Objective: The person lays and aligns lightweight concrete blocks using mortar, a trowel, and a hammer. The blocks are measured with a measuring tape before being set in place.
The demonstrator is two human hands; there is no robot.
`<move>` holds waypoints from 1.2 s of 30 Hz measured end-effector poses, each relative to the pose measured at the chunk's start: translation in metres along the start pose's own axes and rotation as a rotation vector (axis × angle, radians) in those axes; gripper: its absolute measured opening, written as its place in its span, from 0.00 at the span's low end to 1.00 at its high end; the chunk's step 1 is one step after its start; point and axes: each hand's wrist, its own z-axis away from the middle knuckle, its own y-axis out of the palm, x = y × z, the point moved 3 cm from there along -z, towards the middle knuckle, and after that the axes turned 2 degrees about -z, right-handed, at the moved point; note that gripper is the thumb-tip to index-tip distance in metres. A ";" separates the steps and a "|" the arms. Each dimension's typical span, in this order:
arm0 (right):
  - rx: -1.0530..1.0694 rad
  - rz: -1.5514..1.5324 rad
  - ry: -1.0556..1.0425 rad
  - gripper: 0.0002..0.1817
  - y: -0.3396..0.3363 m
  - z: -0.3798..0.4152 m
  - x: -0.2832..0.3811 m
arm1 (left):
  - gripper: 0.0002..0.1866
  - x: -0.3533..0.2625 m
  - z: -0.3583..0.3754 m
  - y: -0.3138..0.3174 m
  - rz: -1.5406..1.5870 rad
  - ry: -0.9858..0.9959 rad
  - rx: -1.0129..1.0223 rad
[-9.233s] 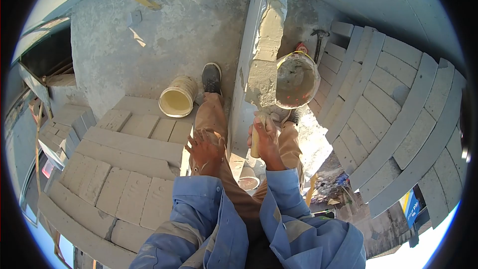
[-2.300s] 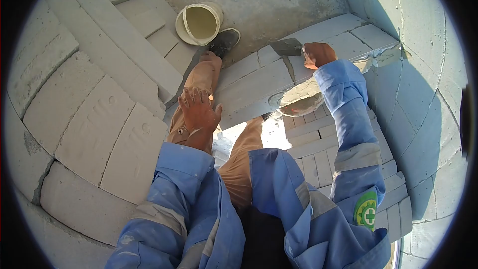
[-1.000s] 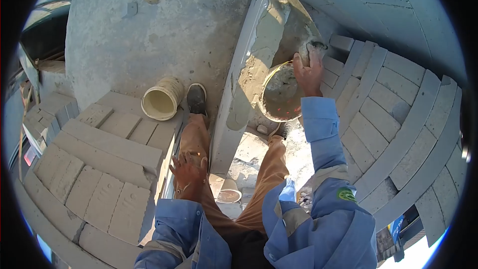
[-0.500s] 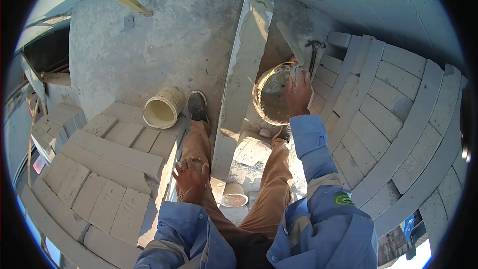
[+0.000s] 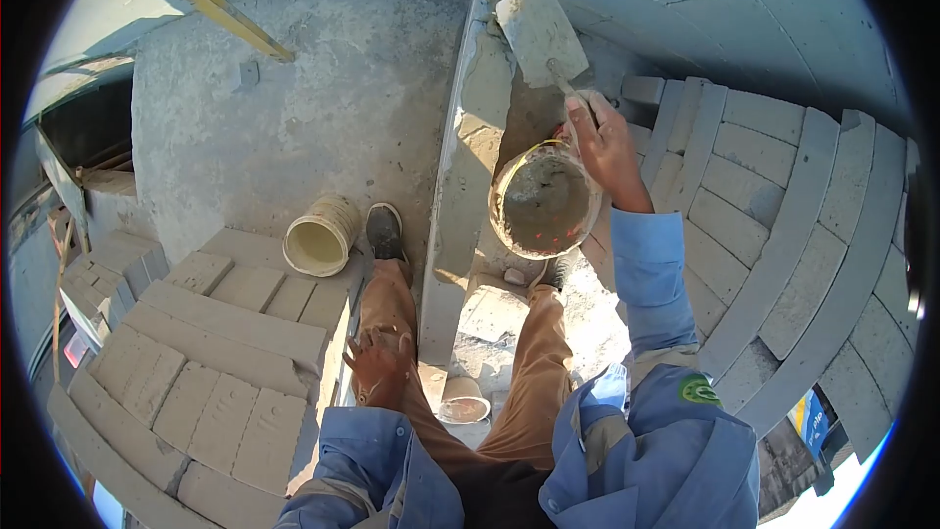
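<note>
Firstly, at left, can see pale bucket point(image 5: 319, 237) beside stacked blocks point(image 5: 220, 318). Then left hand point(image 5: 380, 367), with fingers loosely spread on trouser leg point(image 5: 388, 304). Next, trowel point(image 5: 540, 36) beside narrow wall point(image 5: 452, 206), beyond mortar bucket point(image 5: 545, 204); its handle held by right hand point(image 5: 605, 142), with fingers closed.

Beyond the right-hand grip point(image 5: 609, 149), trowel blade point(image 5: 541, 36); nearer and leftward, bucket point(image 5: 498, 226) holding mortar point(image 5: 546, 211); rightward, stacked blocks point(image 5: 755, 155); farther left, wall point(image 5: 452, 206), then pail point(image 5: 339, 220).

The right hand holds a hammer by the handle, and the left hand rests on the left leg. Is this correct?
No: in the head view, the right hand holds a trowel by the handle, not a hammer. The left hand rests on the left leg.
</note>
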 end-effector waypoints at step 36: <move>0.329 -0.139 0.326 0.27 0.006 0.046 -0.019 | 0.46 0.005 0.001 -0.002 0.029 0.042 0.009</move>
